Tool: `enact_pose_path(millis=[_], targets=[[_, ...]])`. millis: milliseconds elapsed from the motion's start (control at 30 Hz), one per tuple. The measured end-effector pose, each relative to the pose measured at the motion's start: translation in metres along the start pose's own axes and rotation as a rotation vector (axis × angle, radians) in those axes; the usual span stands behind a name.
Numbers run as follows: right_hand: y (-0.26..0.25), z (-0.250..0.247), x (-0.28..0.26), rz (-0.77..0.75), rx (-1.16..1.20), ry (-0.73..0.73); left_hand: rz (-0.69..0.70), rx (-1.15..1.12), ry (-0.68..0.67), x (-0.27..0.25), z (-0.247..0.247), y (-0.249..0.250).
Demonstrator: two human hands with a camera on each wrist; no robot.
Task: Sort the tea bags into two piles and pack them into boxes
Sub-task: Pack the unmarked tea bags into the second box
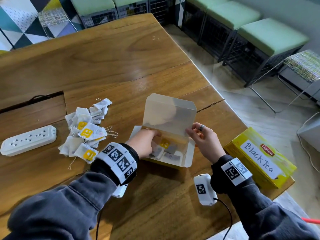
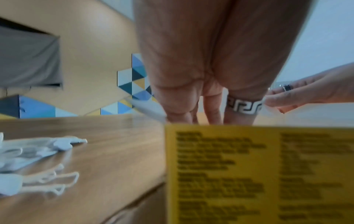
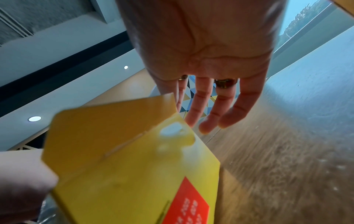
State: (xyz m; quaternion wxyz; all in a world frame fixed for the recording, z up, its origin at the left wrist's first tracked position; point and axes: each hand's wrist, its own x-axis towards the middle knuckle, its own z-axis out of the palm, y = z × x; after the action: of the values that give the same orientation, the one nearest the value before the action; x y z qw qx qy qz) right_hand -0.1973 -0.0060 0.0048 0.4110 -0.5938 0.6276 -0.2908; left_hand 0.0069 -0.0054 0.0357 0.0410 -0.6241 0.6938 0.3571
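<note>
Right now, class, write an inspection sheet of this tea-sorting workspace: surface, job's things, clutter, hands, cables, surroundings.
Surface: wooden table, with a crack running across it.
Job's things: open box with tea bags inside; loose pile of tea bags to its left; closed yellow box labelled Black Tea at the right edge.
Clutter: white power strip.
Hands: left hand reaches into the open box; right hand pinches the lid's edge.
Cables: black lead from the right wrist camera; white cord on the floor.
Surroundings: green-cushioned stools; patterned wall.
</note>
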Motion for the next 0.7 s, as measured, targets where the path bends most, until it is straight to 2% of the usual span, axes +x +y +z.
enact_pose_path(millis=[100,167,233,300,367,433,500,600,700], targets=[[0.000,-0.002,0.001,-0.004,-0.012,0.024,0.167,-0.116,0.139,-0.012,-0.016,-0.007],[0.000,-0.003,0.001,-0.019,-0.021,0.067,0.200,-0.226,0.376,-0.023,-0.028,-0.018],[0.000,-0.004,0.001,-0.024,-0.019,0.104,0.105,-0.301,0.635,-0.030,-0.041,-0.043],[-0.001,-0.004,0.001,-0.025,-0.030,0.119,-0.085,-0.276,0.757,-0.031,-0.051,-0.082],[-0.001,-0.004,0.001,-0.022,-0.047,0.123,-0.299,-0.162,0.677,-0.028,-0.056,-0.119],[-0.001,-0.003,0.002,-0.019,-0.052,0.123,-0.423,-0.047,0.527,-0.025,-0.053,-0.142],[-0.001,-0.002,0.002,-0.015,-0.048,0.120,-0.461,-0.010,0.438,-0.022,-0.049,-0.148],[-0.003,-0.002,0.001,-0.010,-0.055,0.115,-0.467,-0.065,0.397,-0.019,-0.046,-0.147],[-0.003,-0.001,0.002,-0.006,-0.060,0.113,-0.406,-0.149,0.345,-0.017,-0.043,-0.146]])
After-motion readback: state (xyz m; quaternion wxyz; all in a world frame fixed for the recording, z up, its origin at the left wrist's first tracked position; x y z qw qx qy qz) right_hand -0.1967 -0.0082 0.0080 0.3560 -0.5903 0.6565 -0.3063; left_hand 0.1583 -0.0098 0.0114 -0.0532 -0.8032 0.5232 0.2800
